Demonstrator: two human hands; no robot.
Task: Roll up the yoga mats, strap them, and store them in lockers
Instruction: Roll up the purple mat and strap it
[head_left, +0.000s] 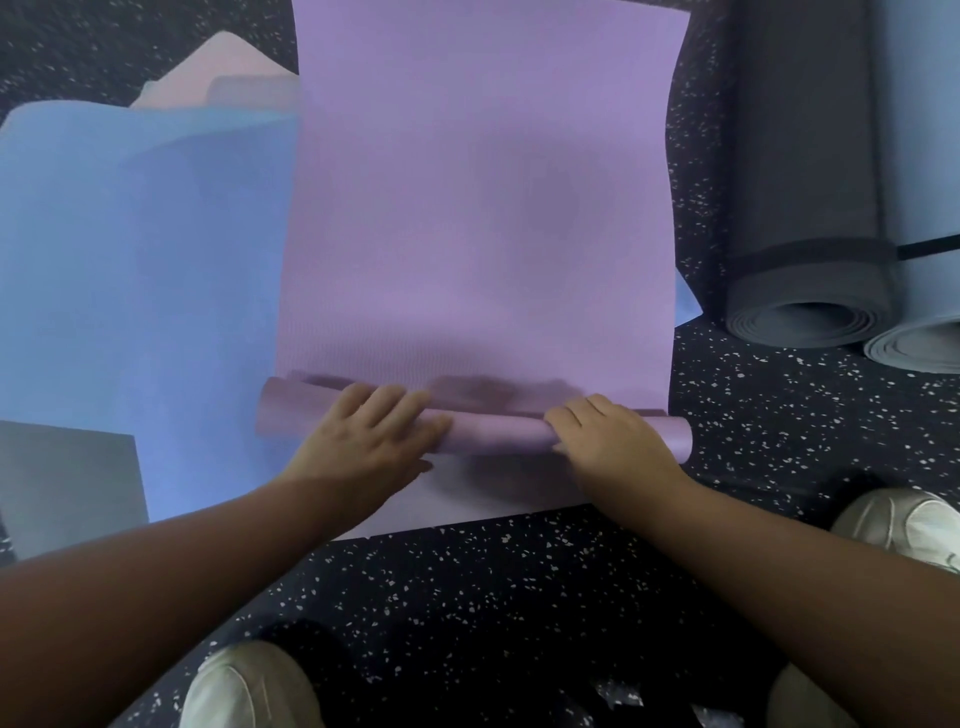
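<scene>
Both hands lie on the rolled near end of the purple mat (483, 208) in the lower middle of the frame. The left hand (363, 441) presses with straight fingers; the right hand (608, 441) curls over the roll. Flat mat stretches toward the top; speckled floor (519, 597) lies below.

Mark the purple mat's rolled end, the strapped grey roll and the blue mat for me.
purple mat (498, 434), head view, rolled end between the hands.
grey roll (810, 182), head view, its side above the strap.
blue mat (156, 270), head view, flat middle.
</scene>
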